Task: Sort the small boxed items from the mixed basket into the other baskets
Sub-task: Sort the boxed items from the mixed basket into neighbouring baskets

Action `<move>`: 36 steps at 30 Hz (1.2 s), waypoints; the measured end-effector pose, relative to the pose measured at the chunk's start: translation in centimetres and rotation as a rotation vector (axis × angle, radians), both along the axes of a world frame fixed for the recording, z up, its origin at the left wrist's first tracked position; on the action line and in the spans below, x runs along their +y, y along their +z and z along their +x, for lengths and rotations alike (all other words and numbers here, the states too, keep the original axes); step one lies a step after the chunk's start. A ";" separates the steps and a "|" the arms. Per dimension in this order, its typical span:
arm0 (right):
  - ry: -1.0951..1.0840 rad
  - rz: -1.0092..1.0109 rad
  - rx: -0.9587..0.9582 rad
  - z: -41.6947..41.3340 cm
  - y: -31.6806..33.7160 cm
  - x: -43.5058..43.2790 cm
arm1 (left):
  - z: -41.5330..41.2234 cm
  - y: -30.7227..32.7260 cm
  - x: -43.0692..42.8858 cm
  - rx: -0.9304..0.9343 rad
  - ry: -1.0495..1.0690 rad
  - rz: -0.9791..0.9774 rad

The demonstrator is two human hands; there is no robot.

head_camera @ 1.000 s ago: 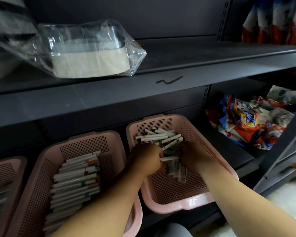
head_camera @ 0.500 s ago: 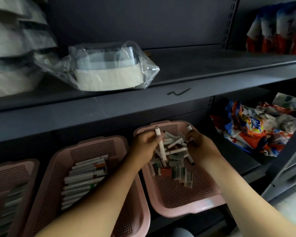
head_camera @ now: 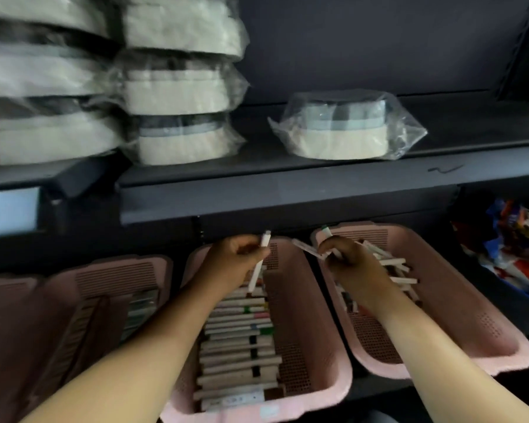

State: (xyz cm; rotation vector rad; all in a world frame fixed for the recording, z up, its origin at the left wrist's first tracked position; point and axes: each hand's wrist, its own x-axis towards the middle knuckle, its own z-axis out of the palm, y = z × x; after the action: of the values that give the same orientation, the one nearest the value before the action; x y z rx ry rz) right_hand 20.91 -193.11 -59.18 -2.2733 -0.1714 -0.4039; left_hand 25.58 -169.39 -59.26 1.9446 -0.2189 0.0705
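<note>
Nearest the camera, three pink baskets stand side by side: the left basket (head_camera: 83,276), blurred; the middle basket (head_camera: 303,300), packed with neat rows of slim boxes (head_camera: 239,346); and the mixed basket (head_camera: 458,315) at the right, holding a loose pile (head_camera: 391,267) of them. Both forearms reach forward. The left hand (head_camera: 235,257), over the middle basket's far end, has its grip closed on one white box (head_camera: 256,276), tilted steeply. The right hand (head_camera: 348,261), over the mixed basket, pinches a few fanned boxes (head_camera: 306,250). Beyond, a dark shelf (head_camera: 287,190) carries plastic-wrapped containers (head_camera: 339,129); snack packets (head_camera: 519,239) lie far right.
</note>
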 end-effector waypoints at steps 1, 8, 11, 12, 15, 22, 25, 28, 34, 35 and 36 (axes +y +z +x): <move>0.021 -0.002 0.002 0.0 -0.3 0.8 | -0.1 -0.2 1.2 -0.010 0.032 0.030; 0.117 0.027 0.079 -1.0 -1.1 4.1 | -1.8 -0.7 6.5 0.026 -0.001 0.259; 0.122 0.046 0.115 -1.5 -1.3 4.7 | -2.3 -1.8 7.7 0.044 -0.076 0.430; 0.117 0.050 0.121 -1.6 -1.4 4.8 | -2.4 -2.1 8.0 0.033 -0.082 0.506; 0.093 0.026 0.154 -1.9 -1.6 5.2 | -2.6 -2.9 8.3 -0.037 -0.079 0.659; 0.101 -0.021 0.210 -2.2 -1.8 5.8 | -1.5 -4.3 8.5 -0.088 -0.071 0.930; 0.140 0.007 0.215 -2.3 -1.8 5.9 | -1.2 -4.3 8.4 -0.100 -0.057 0.891; 0.178 0.073 0.209 -2.0 -1.9 6.1 | -1.2 -3.9 7.6 -0.086 -0.053 0.712; 0.327 0.354 0.275 -2.1 -1.5 7.2 | -2.4 -2.6 4.1 0.123 -0.028 -0.064; 0.343 0.372 0.288 -2.1 -1.4 7.3 | -2.5 -2.5 4.0 0.152 0.001 -0.146; 0.353 0.380 0.295 -2.0 -1.4 7.4 | -2.5 -2.4 4.1 0.172 0.010 -0.192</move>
State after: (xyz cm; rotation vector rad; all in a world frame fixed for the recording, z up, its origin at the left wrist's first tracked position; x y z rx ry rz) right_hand 18.90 -185.73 -60.57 -1.8525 -0.3095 0.0818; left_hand 23.05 -165.27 -61.68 1.7497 -0.0851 -0.0672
